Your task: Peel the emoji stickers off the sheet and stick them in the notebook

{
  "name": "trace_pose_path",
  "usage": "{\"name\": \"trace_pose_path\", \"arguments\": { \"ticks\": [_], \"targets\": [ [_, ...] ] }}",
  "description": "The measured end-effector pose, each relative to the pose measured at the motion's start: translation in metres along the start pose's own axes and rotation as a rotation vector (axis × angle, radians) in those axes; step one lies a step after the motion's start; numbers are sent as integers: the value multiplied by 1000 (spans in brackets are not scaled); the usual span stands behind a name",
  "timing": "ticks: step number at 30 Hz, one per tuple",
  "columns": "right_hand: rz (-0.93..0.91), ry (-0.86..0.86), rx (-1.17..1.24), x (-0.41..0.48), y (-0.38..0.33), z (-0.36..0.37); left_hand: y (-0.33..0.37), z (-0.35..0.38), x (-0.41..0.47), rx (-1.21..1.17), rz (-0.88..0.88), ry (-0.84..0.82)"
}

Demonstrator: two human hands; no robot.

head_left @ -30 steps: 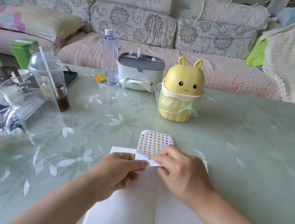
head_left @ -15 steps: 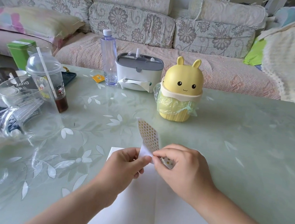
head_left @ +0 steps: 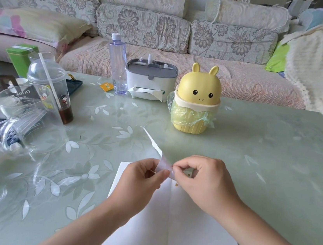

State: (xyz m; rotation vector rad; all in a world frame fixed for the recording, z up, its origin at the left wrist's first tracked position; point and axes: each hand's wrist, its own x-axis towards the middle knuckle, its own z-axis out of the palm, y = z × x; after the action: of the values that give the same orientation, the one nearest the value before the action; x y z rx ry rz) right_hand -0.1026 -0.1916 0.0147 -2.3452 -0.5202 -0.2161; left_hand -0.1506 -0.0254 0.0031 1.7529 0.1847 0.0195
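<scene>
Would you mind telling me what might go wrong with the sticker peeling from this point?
1. The sticker sheet curls, pinched between the left hand and right hand; it may crease or tear during peeling.
2. The sheet hangs over the notebook, so a dropped piece may stick crooked there.

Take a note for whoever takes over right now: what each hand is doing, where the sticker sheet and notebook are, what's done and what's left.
Left hand: holds the sticker sheet by its lower end, raised off the table, plain side toward the camera.
Right hand: pinches the sheet's near corner with thumb and forefinger; whether a sticker is lifting can't be seen.
Notebook: open flat under both hands.
Done: one small yellow sticker sits on the right page near the fold.
Left: probably most of the sheet; peel and stick the rest.
</scene>
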Motion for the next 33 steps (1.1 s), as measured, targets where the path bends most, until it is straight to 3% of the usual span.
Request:
{"name": "trace_pose_path", "arguments": {
  "ticks": [12,15,17,19,20,23,25,33],
  "targets": [
    [388,-168,425,6,-1,9,-12,-5,7,165,-45,24],
    [297,-173,341,4,3,12,-9,-4,5,244,40,166],
    [184,-173,199,3,6,14,-9,-11,6,413,297,296],
    [59,-159,61,1,9,18,-15,-22,17,686,546,278],
    [-2,-163,-2,0,10,20,-19,-27,22,752,579,192],
    [-133,-214,-110,-2,13,27,-32,-31,28,797,476,-79],
    [-175,-251,-143,-5,15,28,-38,-28,28,878,451,-164],
    [-288,-241,-215,-8,25,27,-41,-22,34,868,393,-185]
  ]
}}
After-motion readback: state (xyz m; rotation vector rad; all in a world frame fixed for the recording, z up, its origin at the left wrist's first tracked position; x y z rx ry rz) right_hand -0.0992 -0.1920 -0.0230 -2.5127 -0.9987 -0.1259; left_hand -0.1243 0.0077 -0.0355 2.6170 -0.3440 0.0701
